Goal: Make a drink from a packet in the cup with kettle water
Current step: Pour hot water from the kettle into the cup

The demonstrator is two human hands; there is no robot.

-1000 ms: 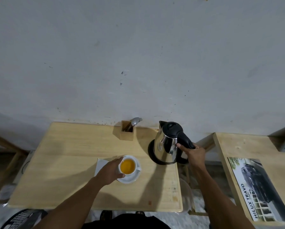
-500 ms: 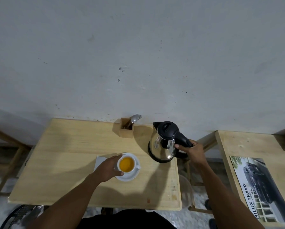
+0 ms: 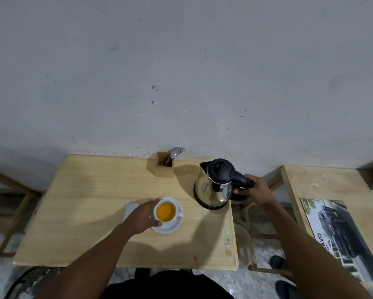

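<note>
The cup, white and filled with orange-yellow liquid, stands on a white saucer near the middle of the frame, on the wooden table. The left arm reaches up from the lower left; the left hand curls around the cup's left side, fingers touching its wall. The right arm stretches from the lower right, and the right hand is closed around the black handle of the one steel kettle, which sits upright on the table right of centre. One wooden holder with cutlery stands behind, against the wall.
</note>
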